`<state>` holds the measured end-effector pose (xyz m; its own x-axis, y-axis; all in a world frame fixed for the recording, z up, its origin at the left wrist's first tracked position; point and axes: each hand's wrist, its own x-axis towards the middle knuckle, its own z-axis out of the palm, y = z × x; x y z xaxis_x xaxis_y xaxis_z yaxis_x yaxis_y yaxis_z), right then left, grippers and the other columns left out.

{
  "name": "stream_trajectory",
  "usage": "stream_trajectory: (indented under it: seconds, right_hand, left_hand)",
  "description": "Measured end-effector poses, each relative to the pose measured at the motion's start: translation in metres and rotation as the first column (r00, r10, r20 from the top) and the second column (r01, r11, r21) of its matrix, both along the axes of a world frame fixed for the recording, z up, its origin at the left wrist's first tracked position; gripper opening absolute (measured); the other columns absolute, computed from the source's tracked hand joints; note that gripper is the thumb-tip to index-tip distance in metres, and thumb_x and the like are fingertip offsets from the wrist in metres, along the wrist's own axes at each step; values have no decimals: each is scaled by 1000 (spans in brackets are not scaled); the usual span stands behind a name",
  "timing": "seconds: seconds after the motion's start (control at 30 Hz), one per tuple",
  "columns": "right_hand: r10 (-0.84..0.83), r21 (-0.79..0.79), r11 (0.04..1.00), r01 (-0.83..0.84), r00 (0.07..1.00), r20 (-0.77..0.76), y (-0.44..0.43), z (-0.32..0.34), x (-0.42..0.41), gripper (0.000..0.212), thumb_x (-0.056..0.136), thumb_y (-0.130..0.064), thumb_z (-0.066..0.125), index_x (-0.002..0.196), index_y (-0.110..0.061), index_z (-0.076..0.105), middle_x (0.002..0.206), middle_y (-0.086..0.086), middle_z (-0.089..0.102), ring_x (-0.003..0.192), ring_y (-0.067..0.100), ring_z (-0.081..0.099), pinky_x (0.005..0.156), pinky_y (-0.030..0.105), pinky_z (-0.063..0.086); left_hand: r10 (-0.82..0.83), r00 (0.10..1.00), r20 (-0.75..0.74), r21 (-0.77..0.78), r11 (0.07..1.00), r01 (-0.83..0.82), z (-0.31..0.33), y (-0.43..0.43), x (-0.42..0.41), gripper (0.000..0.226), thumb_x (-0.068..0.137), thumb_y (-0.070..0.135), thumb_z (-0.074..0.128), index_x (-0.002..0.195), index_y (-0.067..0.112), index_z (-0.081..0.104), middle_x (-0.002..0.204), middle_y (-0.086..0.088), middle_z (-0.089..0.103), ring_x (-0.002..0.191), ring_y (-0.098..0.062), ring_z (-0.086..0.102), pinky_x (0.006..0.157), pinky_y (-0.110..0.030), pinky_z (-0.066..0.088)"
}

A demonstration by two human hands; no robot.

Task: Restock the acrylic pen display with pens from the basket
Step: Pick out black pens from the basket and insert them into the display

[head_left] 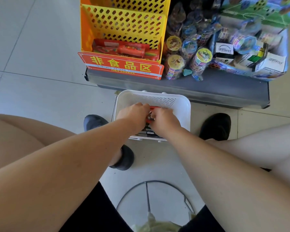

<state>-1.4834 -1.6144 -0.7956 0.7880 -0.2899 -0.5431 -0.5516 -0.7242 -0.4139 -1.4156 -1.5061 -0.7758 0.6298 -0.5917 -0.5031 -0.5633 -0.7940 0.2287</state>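
While the left hand and right hand sit in one basket, both grips clasp pens.

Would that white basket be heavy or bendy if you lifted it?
Probably light: the white basket looks like thin slotted plastic and holds only some pens. Its rim may flex a little. Tilted, the pens would likely slide to the low side.

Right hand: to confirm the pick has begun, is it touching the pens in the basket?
Touching. The head view shows the right hand curled onto the red pens inside the white basket.
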Motion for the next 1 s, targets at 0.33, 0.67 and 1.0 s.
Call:
stream_trajectory:
  seconds: [0.33,0.67,1.0]
  right_hand:
    - [-96,130,985,117,982,-160,-8,-54,1,32,89,-9,58,119,-21,60,113,5,62,101,27,59,89,33,47]
    - [-122,90,984,153,952,-281,-19,-86,18,51,91,-13,56,140,-20,43,133,12,45,107,32,55,86,32,42]
    - [-316,98,936,338,930,-189,-27,-100,24,29,95,-14,55,119,-24,68,119,4,65,92,22,54,84,29,44]
  left_hand:
    - [398,865,-305,-53,900,-433,-52,9,6,35,93,-1,49,114,26,57,110,0,61,88,-19,60,72,-29,47]
    - [657,565,-499,27,663,-748,-85,-10,30,36,91,-5,51,108,26,51,110,1,62,98,-18,61,88,-35,54]
    - [671,550,-497,115,679,-725,-90,-19,39,34,93,0,54,116,24,56,110,-2,60,85,-15,56,75,-29,46]
